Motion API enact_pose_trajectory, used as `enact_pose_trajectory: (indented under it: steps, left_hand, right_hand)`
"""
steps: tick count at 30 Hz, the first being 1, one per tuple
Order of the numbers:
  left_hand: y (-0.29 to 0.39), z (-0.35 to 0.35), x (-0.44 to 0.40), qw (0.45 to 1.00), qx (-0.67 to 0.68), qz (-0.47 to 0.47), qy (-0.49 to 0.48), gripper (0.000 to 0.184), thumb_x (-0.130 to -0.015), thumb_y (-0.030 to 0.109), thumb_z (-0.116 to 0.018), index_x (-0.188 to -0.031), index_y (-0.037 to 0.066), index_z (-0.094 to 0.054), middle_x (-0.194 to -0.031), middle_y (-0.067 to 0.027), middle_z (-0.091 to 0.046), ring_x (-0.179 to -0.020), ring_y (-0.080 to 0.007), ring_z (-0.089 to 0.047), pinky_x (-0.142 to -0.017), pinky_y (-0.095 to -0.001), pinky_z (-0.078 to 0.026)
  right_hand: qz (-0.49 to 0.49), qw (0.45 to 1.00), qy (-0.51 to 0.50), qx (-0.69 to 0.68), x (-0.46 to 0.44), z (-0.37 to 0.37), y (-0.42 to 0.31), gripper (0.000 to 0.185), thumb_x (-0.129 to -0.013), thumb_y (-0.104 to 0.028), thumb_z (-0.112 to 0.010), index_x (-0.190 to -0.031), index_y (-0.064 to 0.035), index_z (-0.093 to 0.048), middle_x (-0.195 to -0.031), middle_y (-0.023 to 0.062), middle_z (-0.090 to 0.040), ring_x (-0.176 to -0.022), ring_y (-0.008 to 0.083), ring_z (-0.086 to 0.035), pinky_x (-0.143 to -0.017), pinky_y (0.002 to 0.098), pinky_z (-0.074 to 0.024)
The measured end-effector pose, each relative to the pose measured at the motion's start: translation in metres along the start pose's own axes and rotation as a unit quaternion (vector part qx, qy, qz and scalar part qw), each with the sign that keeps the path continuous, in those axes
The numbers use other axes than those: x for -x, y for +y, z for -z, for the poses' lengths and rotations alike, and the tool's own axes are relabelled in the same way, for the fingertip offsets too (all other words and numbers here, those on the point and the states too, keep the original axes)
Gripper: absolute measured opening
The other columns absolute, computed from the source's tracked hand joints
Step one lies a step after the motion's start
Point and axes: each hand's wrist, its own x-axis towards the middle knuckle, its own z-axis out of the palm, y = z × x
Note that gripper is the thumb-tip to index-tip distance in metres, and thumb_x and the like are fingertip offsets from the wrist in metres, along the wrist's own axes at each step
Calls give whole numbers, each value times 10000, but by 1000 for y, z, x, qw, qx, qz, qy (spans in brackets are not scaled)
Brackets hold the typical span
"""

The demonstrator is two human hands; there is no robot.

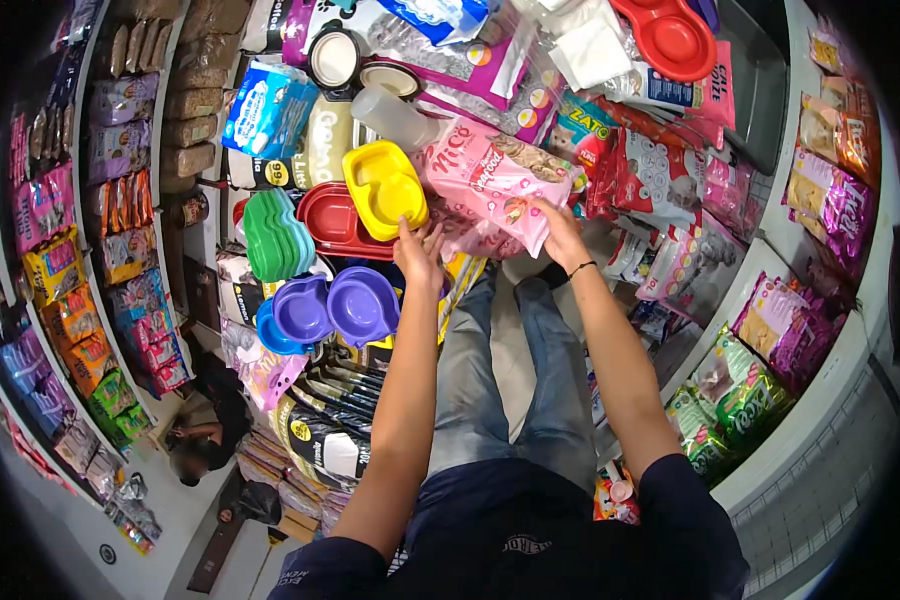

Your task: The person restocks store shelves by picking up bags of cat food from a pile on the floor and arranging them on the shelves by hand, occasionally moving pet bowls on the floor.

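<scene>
My right hand point(562, 236) is closed on the lower right corner of a pink food bag point(490, 180), which is tilted over the pile. My left hand point(418, 254) is at the lower edge of a yellow double bowl point(382, 188), its fingertips touching or very near the rim; its exact hold is unclear. A red double bowl point(335, 222) lies left of the yellow one and partly under it. Purple bowls point(363, 305) sit below, and stacked green bowls point(273, 236) stand farther left. A translucent container point(388, 118) lies above the yellow bowl.
Shelves of packaged goods point(120, 240) curve along the left, with more bags point(745, 385) on the right shelves. Another red double bowl point(670, 38) is at the top right. Black-and-white bags point(330, 440) lie left of my legs. Another person point(215, 425) is at the lower left.
</scene>
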Motion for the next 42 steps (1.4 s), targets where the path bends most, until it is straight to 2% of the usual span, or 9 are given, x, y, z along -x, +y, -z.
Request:
enact_pose_trajectory:
  steps: [9, 18, 24, 26, 28, 32, 35, 40, 42]
  left_hand:
    - [70, -2, 30, 990, -138, -30, -19, 577, -1027, 392, -440, -1185, -160, -502, -1064, -310, -704, -945, -367, -744, -794, -366, -606]
    - [150, 7, 32, 976, -185, -108, -30, 548, -1048, 370, -387, -1166, -141, -545, -1113, -303, -700, -983, -358, -739, -859, -389, -593]
    - [224, 6, 21, 917, -287, -274, -32, 444, -1065, 349, -410, -1020, -58, -581, -1018, -289, -720, -814, -344, -750, -771, -408, -611]
    - [270, -19, 4, 918, -257, -286, -95, 438, -1066, 324, -440, -983, -81, -586, -939, -294, -720, -793, -334, -752, -714, -401, -611]
    - [306, -59, -17, 914, -270, -261, -154, 541, -1078, 389, -382, -993, -100, -597, -933, -298, -721, -831, -362, -752, -776, -431, -613]
    - [337, -148, -99, 950, -195, -96, -225, 650, -1083, 422, -306, -1293, -185, -405, -1191, -363, -642, -1058, -450, -692, -929, -468, -590]
    - [331, -194, -115, 964, -144, -62, -213, 732, -1096, 460, -284, -1417, -197, -303, -1367, -339, -550, -1229, -417, -601, -1062, -456, -508]
    - [308, -193, -138, 969, -64, 6, -237, 728, -1094, 479, -307, -1441, -162, -304, -1369, -334, -553, -1233, -390, -608, -1049, -436, -516]
    - [294, -181, -134, 963, -118, -60, -236, 689, -1087, 479, -355, -1421, -124, -342, -1328, -315, -590, -1180, -373, -641, -1000, -425, -536]
  right_hand:
    - [6, 1000, -3, -23, -2, 3, 6, 330, -929, -84, -727, -1232, -26, -610, -1149, 74, -688, -1038, 179, -676, -894, 329, -548]
    - [17, 999, 5, -35, -5, 9, 23, 389, -931, -106, -731, -1287, -33, -592, -1218, 81, -670, -1096, 201, -664, -963, 367, -539]
    - [10, 998, 18, -53, -4, 5, 26, 456, -927, -93, -732, -1341, -24, -553, -1257, 93, -653, -1125, 211, -651, -977, 377, -531]
    - [18, 998, 18, -49, -4, 7, 27, 433, -932, -105, -727, -1327, -29, -567, -1255, 95, -657, -1125, 219, -654, -979, 383, -533]
    - [22, 999, 19, -39, -6, 8, 31, 389, -941, -129, -718, -1299, -38, -595, -1249, 97, -664, -1127, 234, -661, -983, 393, -536]
    - [3, 998, 34, -48, -9, 13, 41, 474, -934, -83, -715, -1370, -44, -533, -1282, 101, -640, -1128, 227, -652, -961, 378, -540]
    - [17, 997, 40, -56, -1, 0, 35, 458, -934, -81, -713, -1357, -34, -543, -1259, 101, -653, -1114, 230, -660, -953, 377, -545]
    - [9, 997, 44, -60, -1, 9, 41, 445, -931, -75, -713, -1343, -20, -552, -1241, 104, -660, -1108, 232, -664, -947, 378, -549]
    - [15, 997, 38, -63, 4, 7, 39, 438, -938, -81, -704, -1346, -29, -551, -1248, 100, -657, -1114, 230, -662, -957, 379, -543]
